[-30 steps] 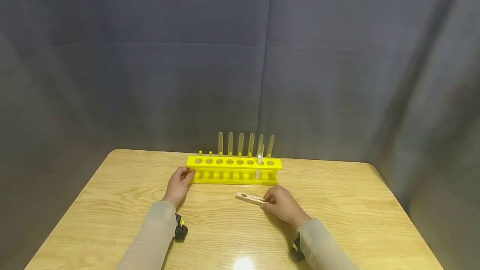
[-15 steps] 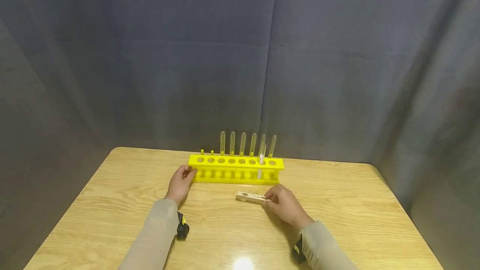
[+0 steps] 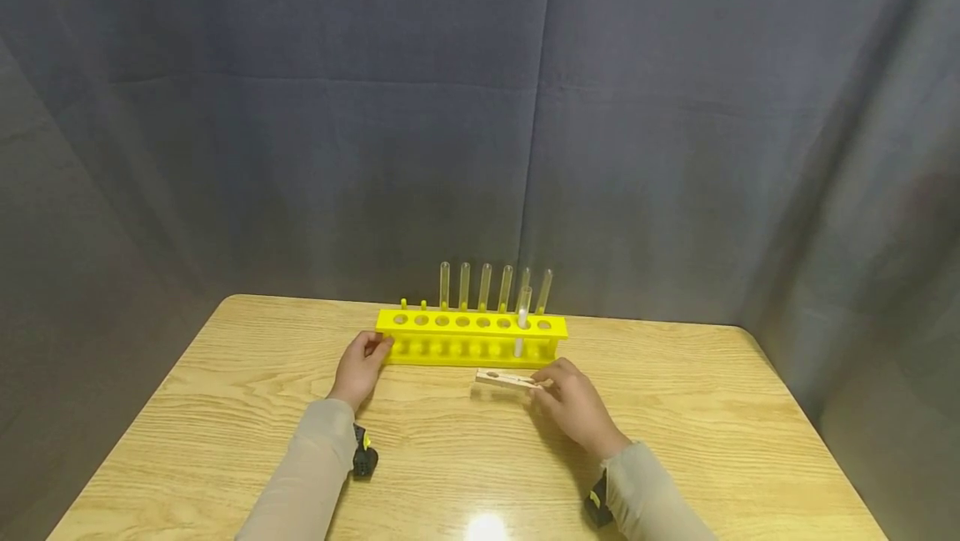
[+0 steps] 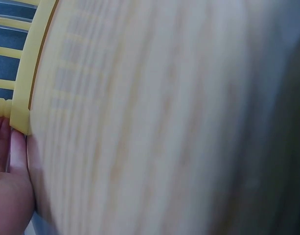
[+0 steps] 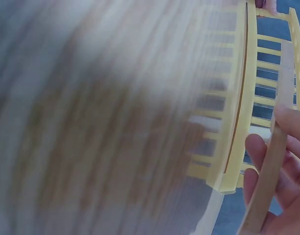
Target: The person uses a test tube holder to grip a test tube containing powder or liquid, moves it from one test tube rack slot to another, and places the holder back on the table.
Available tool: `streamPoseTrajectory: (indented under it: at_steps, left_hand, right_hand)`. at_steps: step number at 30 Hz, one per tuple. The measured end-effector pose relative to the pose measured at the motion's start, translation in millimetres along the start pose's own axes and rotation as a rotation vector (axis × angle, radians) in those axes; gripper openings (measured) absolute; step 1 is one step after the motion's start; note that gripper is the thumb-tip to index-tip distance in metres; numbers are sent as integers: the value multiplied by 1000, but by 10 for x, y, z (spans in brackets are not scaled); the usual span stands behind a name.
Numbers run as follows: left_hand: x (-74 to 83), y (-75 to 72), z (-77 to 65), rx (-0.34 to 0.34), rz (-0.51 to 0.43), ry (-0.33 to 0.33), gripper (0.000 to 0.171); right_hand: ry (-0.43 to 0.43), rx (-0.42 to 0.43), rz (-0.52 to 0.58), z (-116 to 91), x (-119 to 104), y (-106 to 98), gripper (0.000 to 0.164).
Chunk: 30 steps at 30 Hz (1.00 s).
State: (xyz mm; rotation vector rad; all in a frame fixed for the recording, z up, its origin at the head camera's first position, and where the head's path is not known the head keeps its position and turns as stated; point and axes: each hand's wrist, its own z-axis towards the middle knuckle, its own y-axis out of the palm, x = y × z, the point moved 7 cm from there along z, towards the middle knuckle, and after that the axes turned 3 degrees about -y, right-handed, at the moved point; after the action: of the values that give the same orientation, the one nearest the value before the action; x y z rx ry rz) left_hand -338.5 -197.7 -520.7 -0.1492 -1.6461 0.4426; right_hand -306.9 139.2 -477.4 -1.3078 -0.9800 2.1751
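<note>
The right hand [image 3: 573, 399] pinches one end of a wooden clothespin [image 3: 504, 379] between thumb and curled fingers, holding it just above the worktop [image 3: 420, 458], its other end pointing left. A yellow rack [image 3: 468, 334] stands on the far side of the clothespin, between it and six clear tubes [image 3: 486, 287] upright along the rack's far edge. To their left, two short yellow posts [image 3: 403, 304] stick up. A tube with white contents [image 3: 522, 316] sits in the rack's second hole from the right, partly hiding a clear one. The left hand [image 3: 360, 366] grips the rack's left end, fingers bent. A dark curtain [image 3: 300, 149] hangs beyond.
</note>
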Motion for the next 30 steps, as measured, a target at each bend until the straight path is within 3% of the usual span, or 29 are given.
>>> streamPoseTrajectory:
  at_steps: [12, 20, 30]
  left_hand:
    - [8, -8, -2, 4, 11, 2, 35]
    - [-9, -23, 5, 4, 10, -1, 34]
    - [-46, -2, 46, 13, 5, 7, 32]
  right_hand:
    - [-33, 97, -24, 5, -75, -135, 17]
    - [-111, 211, -130, 19, -165, -216, 17]
    - [-137, 235, -203, 63, -205, -272, 17]
